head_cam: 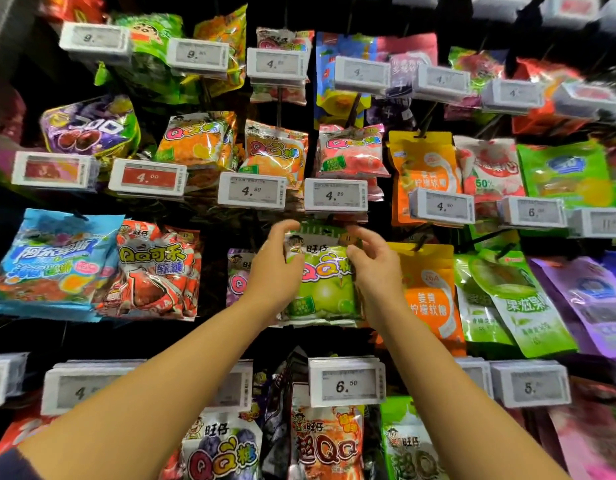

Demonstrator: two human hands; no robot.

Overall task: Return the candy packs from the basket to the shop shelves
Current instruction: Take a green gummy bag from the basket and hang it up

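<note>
A green apple QQ candy pack [322, 282] hangs in the middle of the shelf wall, under the 4.20 price tag [336, 196]. My left hand [275, 268] pinches its upper left corner, thumb on the front of the pack. At the upper right corner, my right hand [375, 268] has its thumb on the pack's right edge and its fingers curled near the top. Both forearms reach up from below. No basket is in view.
Rows of hanging candy packs fill the black peg wall, each peg fronted by a white price tag. A purple QQ pack [238, 275] hangs just left of my left hand, an orange pack [431, 292] just right of my right hand.
</note>
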